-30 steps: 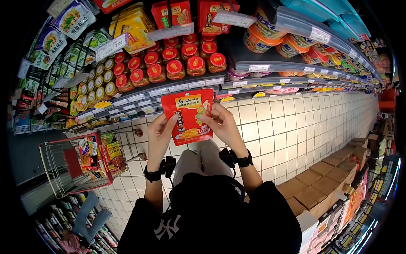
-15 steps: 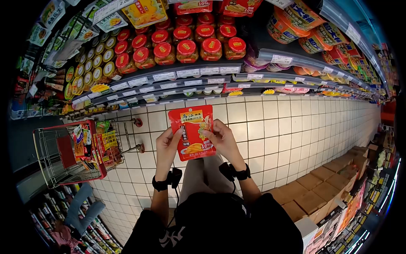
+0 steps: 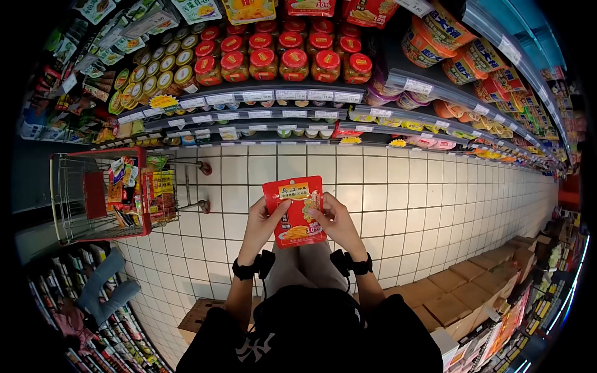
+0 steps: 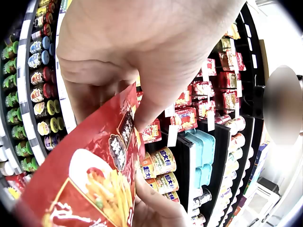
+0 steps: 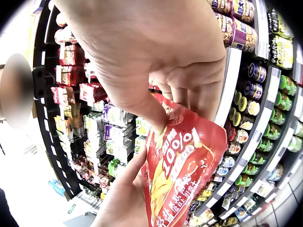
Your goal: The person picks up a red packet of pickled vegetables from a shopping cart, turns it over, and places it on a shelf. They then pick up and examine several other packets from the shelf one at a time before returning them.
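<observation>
A red pouch of pickled vegetables (image 3: 297, 210), printed with yellow shreds on a plate, is held up in front of the body in the head view. My left hand (image 3: 259, 229) pinches its left edge, thumb across the front. On the opposite edge, my right hand (image 3: 342, 227) pinches it the same way. The left wrist view shows the pouch (image 4: 97, 165) under my left hand (image 4: 142, 42), with part of my right hand (image 4: 158, 205) beyond. In the right wrist view my right hand (image 5: 151, 52) grips the pouch (image 5: 182, 161); the fingers behind it are partly hidden.
Shelves ahead carry red-lidded jars (image 3: 293, 62), gold-lidded jars (image 3: 165, 79) and noodle tubs (image 3: 429, 46). A shopping cart (image 3: 144, 193) with packets inside stands at left on the tiled floor (image 3: 398, 193). Cardboard boxes (image 3: 444, 289) line the right; another person's legs (image 3: 106, 286) show lower left.
The pouch and both hands have come lower in the head view, nearer the body. The shelves have shifted upward in that view as the head tilted. Both hands keep their hold.
</observation>
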Motion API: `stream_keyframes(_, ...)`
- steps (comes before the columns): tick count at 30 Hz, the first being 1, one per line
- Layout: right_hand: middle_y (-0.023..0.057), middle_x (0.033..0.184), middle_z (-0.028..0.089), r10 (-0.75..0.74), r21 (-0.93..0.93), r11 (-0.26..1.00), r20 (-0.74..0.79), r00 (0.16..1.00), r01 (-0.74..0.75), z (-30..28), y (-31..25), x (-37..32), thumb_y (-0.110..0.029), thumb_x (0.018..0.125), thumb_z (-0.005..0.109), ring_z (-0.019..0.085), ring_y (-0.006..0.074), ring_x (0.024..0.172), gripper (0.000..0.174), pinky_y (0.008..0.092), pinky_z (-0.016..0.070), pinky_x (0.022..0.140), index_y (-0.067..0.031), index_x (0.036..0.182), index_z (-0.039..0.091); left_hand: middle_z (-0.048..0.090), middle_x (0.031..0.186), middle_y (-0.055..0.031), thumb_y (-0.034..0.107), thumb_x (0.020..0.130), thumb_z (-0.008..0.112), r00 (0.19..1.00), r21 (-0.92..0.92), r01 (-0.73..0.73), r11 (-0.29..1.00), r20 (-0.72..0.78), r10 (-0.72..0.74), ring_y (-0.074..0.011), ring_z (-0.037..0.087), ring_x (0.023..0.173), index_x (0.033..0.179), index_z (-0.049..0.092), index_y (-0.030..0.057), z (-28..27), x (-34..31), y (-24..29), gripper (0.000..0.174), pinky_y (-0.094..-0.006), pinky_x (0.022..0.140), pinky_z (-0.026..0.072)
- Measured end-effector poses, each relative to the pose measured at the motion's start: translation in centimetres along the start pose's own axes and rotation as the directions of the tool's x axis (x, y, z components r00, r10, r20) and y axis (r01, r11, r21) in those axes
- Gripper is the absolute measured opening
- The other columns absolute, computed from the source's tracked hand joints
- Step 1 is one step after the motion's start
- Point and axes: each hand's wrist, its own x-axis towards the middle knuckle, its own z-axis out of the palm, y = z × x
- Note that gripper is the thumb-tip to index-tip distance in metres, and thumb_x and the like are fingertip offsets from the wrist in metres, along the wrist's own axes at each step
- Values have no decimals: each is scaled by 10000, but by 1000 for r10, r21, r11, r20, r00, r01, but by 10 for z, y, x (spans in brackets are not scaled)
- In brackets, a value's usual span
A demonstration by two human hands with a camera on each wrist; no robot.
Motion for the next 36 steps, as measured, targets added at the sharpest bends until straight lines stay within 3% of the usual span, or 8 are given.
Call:
stream_keyframes(5, 71, 809, 632, -18, -151, 988, 91, 996, 32, -13, -8, -15, -105, 876, 628, 614, 93, 751, 195, 252, 501, 646, 1, 888, 466, 678, 833, -38, 132, 865, 653, 999, -48, -22, 999, -25, 21, -49, 597, 733, 942, 655, -9, 9, -13, 12, 161, -204, 667, 478)
stream_keyframes(12, 62, 880, 665, -20, 55, 998, 38, 999, 18, -33, -36, -10, -135, 879, 631, 615, 79, 787, 194, 224, 496, 688, 1, 1002, 568, 658, 797, -20, 130, 861, 656, 996, 46, -52, 998, 69, 49, -43, 571, 708, 913, 658, -18, 34, -2, 41, 156, -195, 636, 458)
stream_keyframes(13, 58, 886, 671, -16, 132, 991, 18, 1000, 13, -39, -41, -6, -142, 884, 626, 612, 71, 787, 201, 218, 492, 695, 1, 1018, 586, 649, 789, -13, 132, 863, 654, 994, 61, -74, 995, 87, 68, -43, 567, 710, 904, 656, -18, 41, 3, 46, 156, -194, 636, 454)
stream_keyframes(17, 46, 864, 675, -85, 129, 987, -51, 995, 91, -66, -63, 20, -146, 897, 610, 603, 58, 764, 182, 204, 477, 672, 10, 989, 602, 627, 777, 3, 137, 874, 641, 985, 172, -118, 978, 145, 93, -42, 557, 715, 897, 652, -18, 65, 38, 76, 157, -190, 636, 442)
stream_keyframes(18, 43, 854, 674, -112, 121, 985, -63, 992, 119, -74, -69, 28, -145, 900, 606, 602, 56, 752, 183, 201, 473, 662, 10, 997, 606, 624, 775, 4, 141, 882, 632, 974, 161, -184, 970, 165, 157, -37, 553, 711, 901, 650, -18, 70, 50, 82, 161, -189, 633, 440)
stream_keyframes(22, 43, 859, 669, -131, 137, 980, -120, 984, 147, -107, -92, 60, -133, 895, 612, 601, 55, 746, 200, 199, 477, 656, 10, 1035, 606, 640, 795, -6, 144, 872, 644, 970, 81, -212, 974, 135, 200, -39, 562, 722, 928, 657, -3, 102, 95, 118, 158, -188, 636, 441)
stream_keyframes(29, 18, 866, 659, -203, 91, 971, -164, 965, 219, -162, -148, 100, -127, 887, 624, 591, 44, 738, 198, 182, 467, 650, 0, 1038, 615, 643, 776, -3, 140, 847, 666, 934, 200, -314, 928, 239, 265, -42, 564, 722, 878, 658, 2, 152, 165, 173, 142, -198, 642, 446)
stream_keyframes(36, 13, 858, 660, -261, 84, 958, -144, 954, 275, -190, -182, 135, -124, 880, 633, 570, 29, 735, 184, 181, 451, 645, 4, 1012, 621, 634, 753, 6, 125, 835, 678, 926, 131, -372, 919, 123, 357, -32, 551, 705, 846, 641, 6, 178, 194, 199, 125, -192, 627, 437)
